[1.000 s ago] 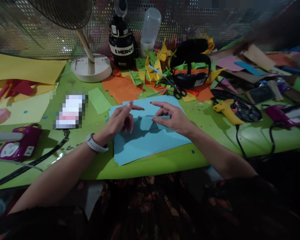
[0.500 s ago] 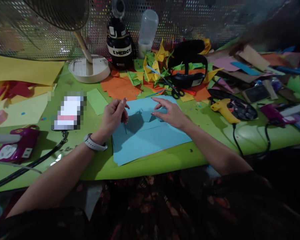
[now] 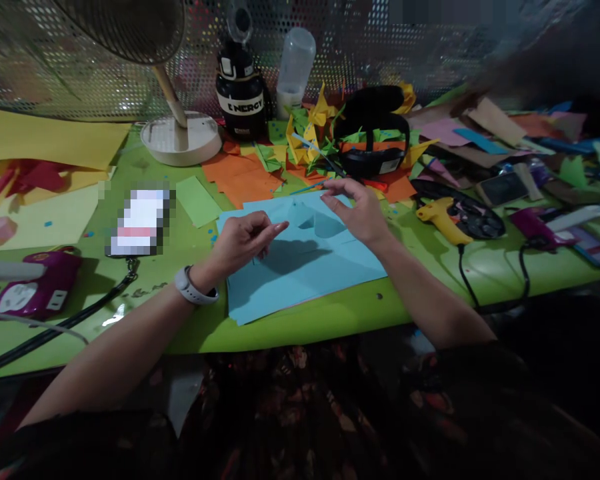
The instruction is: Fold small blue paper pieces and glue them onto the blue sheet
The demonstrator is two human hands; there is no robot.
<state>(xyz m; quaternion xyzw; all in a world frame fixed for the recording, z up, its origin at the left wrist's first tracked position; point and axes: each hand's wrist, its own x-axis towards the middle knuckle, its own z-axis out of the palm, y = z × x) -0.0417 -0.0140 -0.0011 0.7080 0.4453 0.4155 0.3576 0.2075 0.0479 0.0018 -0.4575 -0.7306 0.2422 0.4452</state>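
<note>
Under my hands lies a stack of light blue paper sheets point(image 3: 275, 300). A small folded piece of the same blue paper point(image 3: 301, 215) rests on its far part, between my two hands. My left hand point(image 3: 247, 243) hovers over the left side of the sheets, fingers curled in and thumb side pointing at the folded piece. A thin dark sliver shows below those fingers; what it is, I cannot make out. To the right of the folded piece, my right hand point(image 3: 360, 207) is open, fingers and thumb apart with nothing between them.
Behind the sheets are scissors point(image 3: 325, 155), orange paper point(image 3: 245, 177), yellow and green folded paper shapes point(image 3: 305, 137) and a black bottle point(image 3: 240, 100). A phone point(image 3: 140, 223) and purple glue gun point(image 3: 35, 283) lie left; a yellow glue gun point(image 3: 445, 220) lies right. A fan point(image 3: 180, 140) stands behind.
My right hand has drawn back right and away from the folded blue piece. My left hand has moved slightly right, its thumb side now pointing toward that piece.
</note>
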